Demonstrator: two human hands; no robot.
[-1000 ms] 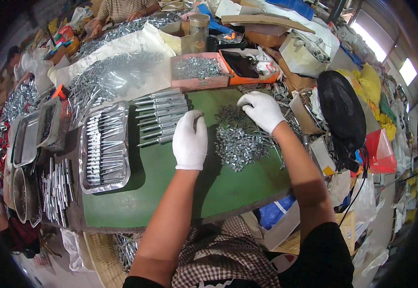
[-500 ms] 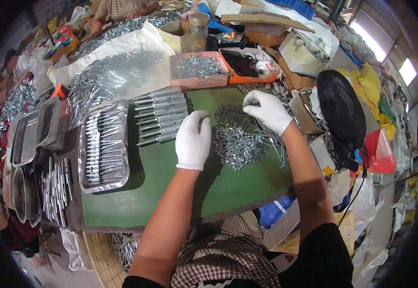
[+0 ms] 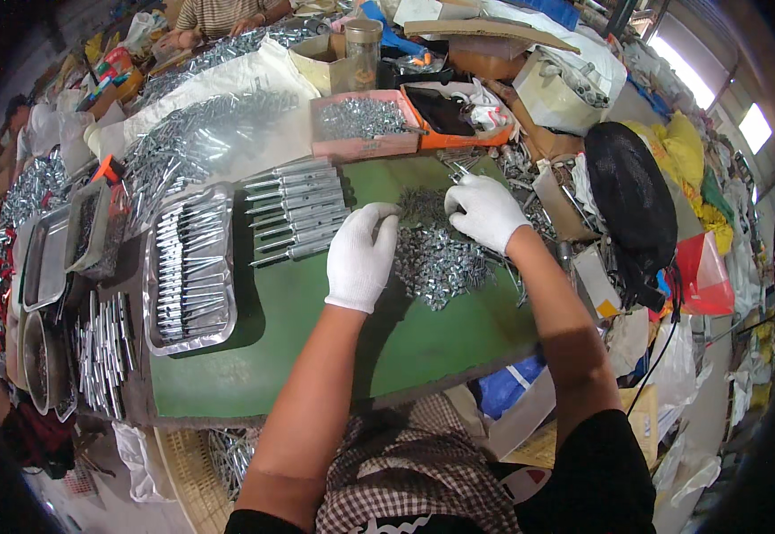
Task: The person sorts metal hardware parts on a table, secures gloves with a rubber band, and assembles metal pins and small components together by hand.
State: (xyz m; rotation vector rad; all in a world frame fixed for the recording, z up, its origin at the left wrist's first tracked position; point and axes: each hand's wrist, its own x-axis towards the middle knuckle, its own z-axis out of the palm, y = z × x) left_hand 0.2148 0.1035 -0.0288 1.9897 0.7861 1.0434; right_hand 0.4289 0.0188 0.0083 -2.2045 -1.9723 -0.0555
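Fingers curled, any grip unclear, the left hand (image 3: 361,258) and right hand (image 3: 489,214) closely flank the jumbled dark fasteners (image 3: 423,205).

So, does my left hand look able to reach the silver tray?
Probably yes: the left hand is right of the silver tray, and below the row of metal rods only green tabletop seems to lie between.

Yellow sacks (image 3: 679,151) bulge right of a black mesh bag (image 3: 629,191). A red container (image 3: 708,278) sits near the bag's lower end.
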